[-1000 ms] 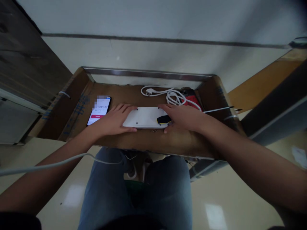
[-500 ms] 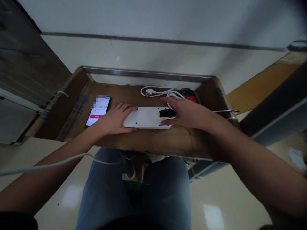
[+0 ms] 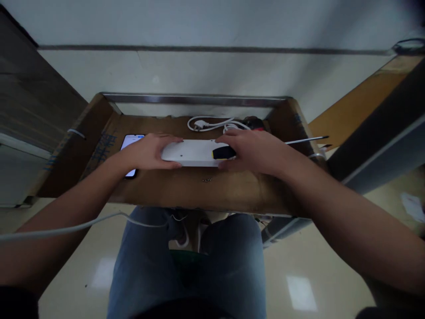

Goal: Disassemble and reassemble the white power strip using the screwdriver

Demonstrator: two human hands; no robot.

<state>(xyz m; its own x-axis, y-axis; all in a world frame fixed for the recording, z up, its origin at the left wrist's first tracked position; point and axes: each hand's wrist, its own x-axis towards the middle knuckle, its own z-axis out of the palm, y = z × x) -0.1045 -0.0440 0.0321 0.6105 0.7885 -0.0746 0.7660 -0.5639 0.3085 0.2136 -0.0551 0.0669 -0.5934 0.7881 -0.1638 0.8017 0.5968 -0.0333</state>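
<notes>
A white power strip [image 3: 194,153] lies bottom side up over a cardboard-lined tray [image 3: 186,190]. My left hand [image 3: 146,153] is closed round its left end, thumb on the near edge. My right hand [image 3: 255,150] covers its right end and holds a screwdriver by the black and yellow handle [image 3: 222,153]. The thin metal shaft [image 3: 308,139] sticks out to the right past my wrist. Small screws [image 3: 207,179] lie on the cardboard just in front of the strip.
A lit phone [image 3: 130,141] lies left of the strip, partly behind my left hand. The strip's white cable and plug [image 3: 206,124] and a red object [image 3: 255,124] sit at the back. A metal rail [image 3: 192,98] edges the tray. Another white cord [image 3: 99,221] crosses my lap.
My right hand lifted off with the screwdriver, then came back onto the strip's right end. The strip has shifted away from the screws, and both hands now clasp its ends.
</notes>
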